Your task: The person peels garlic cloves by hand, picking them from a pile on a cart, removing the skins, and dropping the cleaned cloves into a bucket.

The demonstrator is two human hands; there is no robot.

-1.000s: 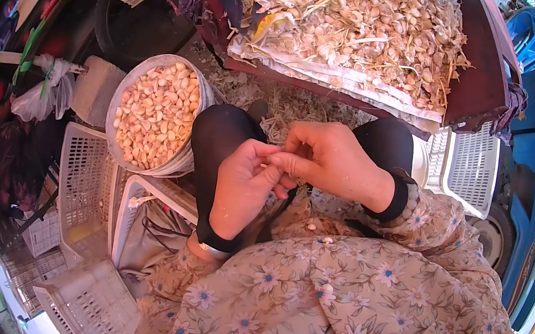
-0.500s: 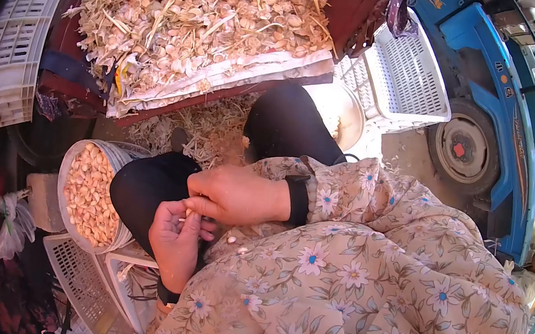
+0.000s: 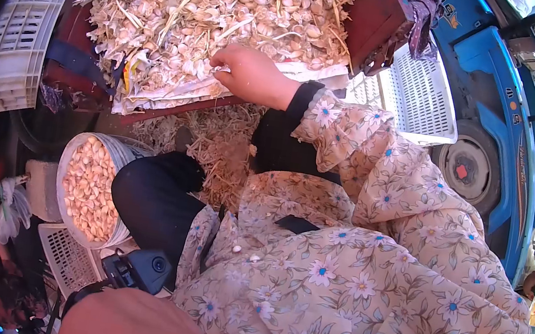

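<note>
My right hand (image 3: 250,74) reaches over the front edge of the heap of unpeeled garlic cloves (image 3: 216,0). Its fingers are curved, with a gap showing between thumb and forefinger and nothing visible in it. At the bottom of the view lies my left forearm (image 3: 133,323), a black strap around it and a dark device with a lens (image 3: 145,270) beside it; the left hand itself does not show. Just beyond that device, a white bucket (image 3: 123,154) holds many cloves (image 3: 91,192). Two small pale pieces (image 3: 237,249) rest on my flowered garment (image 3: 360,284).
White crates stand at the left (image 3: 22,27) and behind the heap's right end (image 3: 424,93). A low crate (image 3: 67,258) sits by the bucket. Dry husks (image 3: 223,160) cover the ground between my legs. A blue vehicle (image 3: 494,132) is parked at the right.
My hands have parted from a small thing pinched between them above my lap. The right moved up to the garlic heap; the left arm drew down towards the camera. The view has shifted slightly.
</note>
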